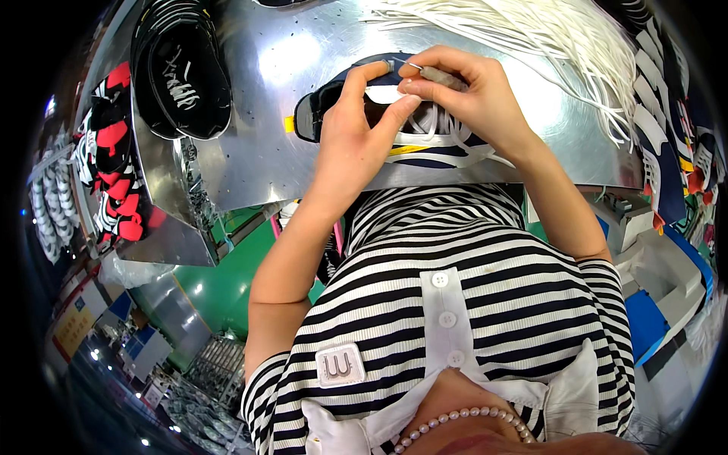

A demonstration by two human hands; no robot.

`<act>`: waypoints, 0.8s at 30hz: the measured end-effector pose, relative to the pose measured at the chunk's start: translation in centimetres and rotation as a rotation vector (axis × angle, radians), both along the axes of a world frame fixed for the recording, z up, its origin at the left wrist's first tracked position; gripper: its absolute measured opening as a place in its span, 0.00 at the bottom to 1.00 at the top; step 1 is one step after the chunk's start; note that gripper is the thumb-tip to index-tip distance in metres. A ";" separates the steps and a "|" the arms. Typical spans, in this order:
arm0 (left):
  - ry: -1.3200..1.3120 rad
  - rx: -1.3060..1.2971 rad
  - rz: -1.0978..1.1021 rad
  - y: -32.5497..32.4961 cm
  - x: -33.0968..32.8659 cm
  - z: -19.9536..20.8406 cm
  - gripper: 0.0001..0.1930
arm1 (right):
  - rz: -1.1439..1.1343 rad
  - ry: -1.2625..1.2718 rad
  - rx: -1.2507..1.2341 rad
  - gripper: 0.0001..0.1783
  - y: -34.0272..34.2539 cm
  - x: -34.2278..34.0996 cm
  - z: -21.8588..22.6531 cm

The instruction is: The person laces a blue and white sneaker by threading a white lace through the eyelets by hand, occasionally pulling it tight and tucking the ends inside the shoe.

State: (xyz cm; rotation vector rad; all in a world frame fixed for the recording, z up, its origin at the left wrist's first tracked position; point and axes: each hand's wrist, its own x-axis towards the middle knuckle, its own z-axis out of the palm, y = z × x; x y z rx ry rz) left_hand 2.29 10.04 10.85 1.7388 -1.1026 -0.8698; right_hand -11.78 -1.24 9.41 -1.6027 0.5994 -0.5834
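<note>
A dark navy shoe upper (306,119) with a yellow tab and white stripes lies on its side on the metal table. My left hand (350,144) grips it by its opening, thumb on the near side, index finger over the far edge. That fingertip has a small grey covering. My right hand (489,98) pinches an awl-like tool (440,77) with a thick greyish handle; its thin metal point reaches toward my left index fingertip. White lace (429,125) loops across the shoe below my right hand. The other fingers are partly hidden.
Loose white laces (523,34) heap at the table's far right. A black shoe upper (182,83) stands at the left, near red, black and white shoe parts (117,167). More uppers (660,144) hang at the right, above open boxes (656,280). The metal table's (265,163) near edge borders my body.
</note>
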 end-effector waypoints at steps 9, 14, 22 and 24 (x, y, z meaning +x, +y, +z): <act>0.035 0.001 0.065 0.0 -0.6 -0.9 0.21 | -0.128 0.154 -0.219 0.12 1.2 -2.8 2.2; 0.044 -0.007 0.070 -0.2 -0.8 -0.9 0.22 | -0.053 0.322 -0.317 0.08 2.2 -3.6 2.3; 0.104 -0.003 0.101 -0.3 -1.2 -0.8 0.20 | 0.057 0.552 -0.612 0.09 1.6 -2.7 2.4; 0.281 -0.042 0.163 -0.2 -1.6 -0.8 0.17 | 0.105 0.635 -0.753 0.08 1.4 -1.8 1.8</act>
